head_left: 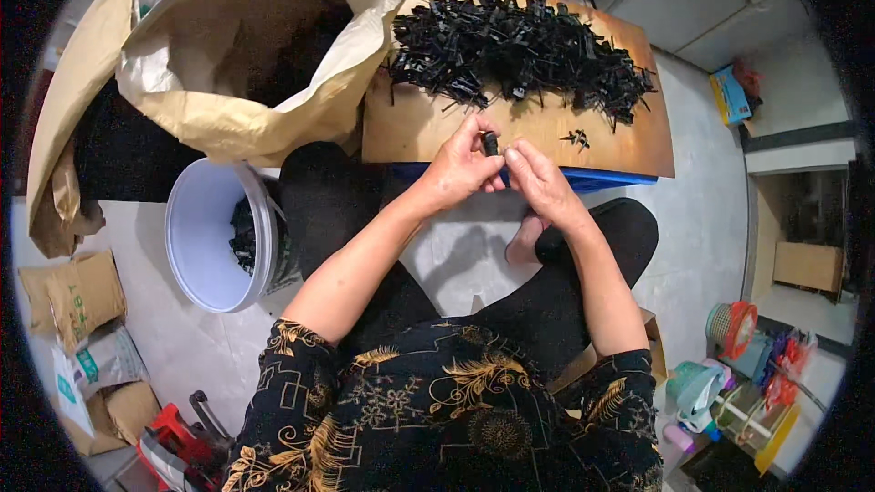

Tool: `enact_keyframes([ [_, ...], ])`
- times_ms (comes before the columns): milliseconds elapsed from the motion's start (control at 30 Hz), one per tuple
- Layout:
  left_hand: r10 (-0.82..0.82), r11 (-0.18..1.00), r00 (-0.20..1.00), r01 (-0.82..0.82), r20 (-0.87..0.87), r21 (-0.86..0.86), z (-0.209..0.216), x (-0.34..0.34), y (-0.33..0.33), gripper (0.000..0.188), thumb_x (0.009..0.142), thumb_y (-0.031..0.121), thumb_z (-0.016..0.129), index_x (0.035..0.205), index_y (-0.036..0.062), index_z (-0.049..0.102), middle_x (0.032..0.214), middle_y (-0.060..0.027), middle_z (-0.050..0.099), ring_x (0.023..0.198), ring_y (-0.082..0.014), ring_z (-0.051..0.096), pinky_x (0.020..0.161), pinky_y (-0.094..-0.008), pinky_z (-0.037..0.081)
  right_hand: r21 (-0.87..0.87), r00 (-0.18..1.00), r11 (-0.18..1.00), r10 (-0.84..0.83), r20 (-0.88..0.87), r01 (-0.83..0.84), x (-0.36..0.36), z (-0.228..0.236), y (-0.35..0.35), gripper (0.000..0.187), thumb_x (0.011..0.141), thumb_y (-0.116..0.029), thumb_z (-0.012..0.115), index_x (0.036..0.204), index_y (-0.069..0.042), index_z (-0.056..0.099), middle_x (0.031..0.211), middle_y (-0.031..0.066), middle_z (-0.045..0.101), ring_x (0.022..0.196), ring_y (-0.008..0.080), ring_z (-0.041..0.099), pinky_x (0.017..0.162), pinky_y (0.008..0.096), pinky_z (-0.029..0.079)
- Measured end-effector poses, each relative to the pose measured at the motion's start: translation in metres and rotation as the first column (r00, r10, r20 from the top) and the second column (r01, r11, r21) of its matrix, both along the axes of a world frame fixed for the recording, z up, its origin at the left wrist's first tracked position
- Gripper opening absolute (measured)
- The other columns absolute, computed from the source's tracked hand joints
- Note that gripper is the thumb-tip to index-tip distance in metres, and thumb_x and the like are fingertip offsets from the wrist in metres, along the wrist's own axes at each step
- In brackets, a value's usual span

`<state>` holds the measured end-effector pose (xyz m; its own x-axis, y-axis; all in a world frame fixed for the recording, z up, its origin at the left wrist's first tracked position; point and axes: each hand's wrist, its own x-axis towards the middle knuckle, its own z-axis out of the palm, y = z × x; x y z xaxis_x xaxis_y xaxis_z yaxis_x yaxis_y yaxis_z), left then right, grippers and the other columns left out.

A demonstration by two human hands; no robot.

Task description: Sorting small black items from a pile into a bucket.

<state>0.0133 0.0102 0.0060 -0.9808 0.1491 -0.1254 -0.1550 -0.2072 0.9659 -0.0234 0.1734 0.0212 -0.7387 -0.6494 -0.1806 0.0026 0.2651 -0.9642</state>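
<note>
Between thumb and fingers, my left hand grips a small black plastic part, its dark tip standing up above the thumb. Right beside it, the fingertips of my right hand are pinched together against the part's near side; what they pinch is hidden. Both hands are over the near edge of a wooden board. Across the far half of this board lies a large heap of black plastic parts with thin prongs. A small loose black piece rests apart, to the right of my hands.
A big open paper sack stands at the left. Below it is a white bucket with black parts inside. Packed bags lie far left. Baskets and coloured goods sit at the lower right. Something blue shows under the board.
</note>
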Motion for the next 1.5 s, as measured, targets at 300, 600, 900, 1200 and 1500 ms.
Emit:
enact_keyframes([
  [300,0.023,0.977,0.999,-0.016,0.033,-0.215,0.003,0.000,0.003,0.027,0.082,0.000,0.053,0.101,0.0068,0.035,0.071,-0.0037,0.051,0.053,-0.0100,0.055,0.044,-0.0225,0.045,0.059,0.996,0.998,0.015,-0.084,-0.010,0.000,0.011,-0.012,0.025,0.094,-0.023,0.040,0.086,0.000,0.049,0.066,0.0060,0.052,0.062,0.0132,0.051,0.058,0.0277,0.042],
  [600,0.201,0.892,0.979,-0.202,-0.047,-0.405,-0.004,-0.001,0.004,0.027,0.078,0.000,0.055,0.100,0.0042,0.039,0.061,-0.0066,0.051,0.052,-0.0116,0.054,0.046,-0.0281,0.044,0.048,0.983,0.998,-0.041,-0.179,0.050,-0.008,-0.016,-0.022,0.023,0.093,-0.022,0.041,0.087,-0.002,0.050,0.062,0.0021,0.045,0.057,0.0106,0.044,0.053,0.0262,0.038],
  [900,0.219,0.970,0.975,-0.222,-0.040,-0.100,0.002,-0.011,0.000,0.031,0.080,0.001,0.058,0.106,0.0073,0.041,0.072,-0.0001,0.049,0.056,-0.0051,0.053,0.046,-0.0189,0.042,-0.100,0.995,0.993,-0.051,0.080,0.059,-0.014,-0.006,-0.018,0.023,0.095,-0.026,0.040,0.092,-0.007,0.052,0.068,-0.0051,0.045,0.058,0.0032,0.038,0.051,0.0182,0.032],
  [1200,0.150,0.977,0.988,-0.154,-0.038,-0.145,0.003,-0.003,-0.001,0.027,0.082,0.006,0.058,0.101,0.0071,0.040,0.071,-0.0013,0.050,0.054,-0.0060,0.053,0.044,-0.0192,0.042,-0.109,0.999,0.994,-0.031,0.018,0.033,-0.002,-0.003,-0.013,0.026,0.095,-0.027,0.041,0.092,-0.004,0.051,0.072,-0.0017,0.051,0.064,0.0049,0.043,0.057,0.0194,0.036],
  [1500,0.024,0.966,0.999,-0.030,-0.024,-0.257,-0.001,0.002,-0.003,0.024,0.083,0.003,0.055,0.100,0.0066,0.038,0.077,-0.0036,0.048,0.058,-0.0107,0.054,0.049,-0.0224,0.045,0.052,0.995,0.998,0.031,-0.095,-0.026,0.001,0.005,-0.008,0.032,0.094,-0.032,0.040,0.087,-0.002,0.050,0.067,0.0010,0.046,0.062,0.0092,0.043,0.057,0.0252,0.038],
])
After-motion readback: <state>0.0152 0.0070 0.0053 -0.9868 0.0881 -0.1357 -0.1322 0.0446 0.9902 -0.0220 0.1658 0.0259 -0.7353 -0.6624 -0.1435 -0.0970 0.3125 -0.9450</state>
